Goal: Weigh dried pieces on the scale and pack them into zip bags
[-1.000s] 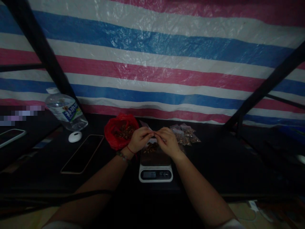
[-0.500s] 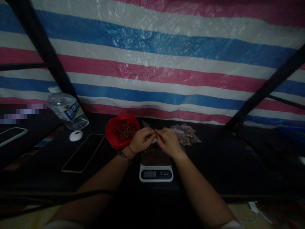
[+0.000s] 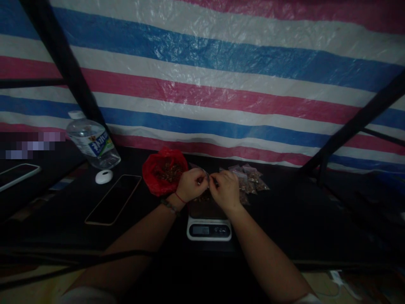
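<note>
My left hand (image 3: 193, 184) and my right hand (image 3: 225, 188) meet above a white digital kitchen scale (image 3: 209, 230), fingertips pinched. A small clear plastic bag (image 3: 207, 173) is between them, mostly hidden by the fingers. On the scale's dark plate lies a small heap of brown dried bits (image 3: 202, 197), partly covered by my hands. Left of my left hand sits an open red plastic bag (image 3: 152, 179) holding more brown bits. Just beyond my right hand, several filled zip bags (image 3: 251, 179) lie in a pile.
A dark phone (image 3: 114, 200), a white rounded case (image 3: 103, 177) and a clear plastic bottle (image 3: 95, 143) are on the left of the black table (image 3: 284, 228). Another phone (image 3: 19, 174) lies at far left. Dark metal posts (image 3: 351, 124) flank a striped tarp (image 3: 215, 97) behind.
The fingertips of both hands have drawn in and curled more around the small plastic bag. The whole view has shifted slightly.
</note>
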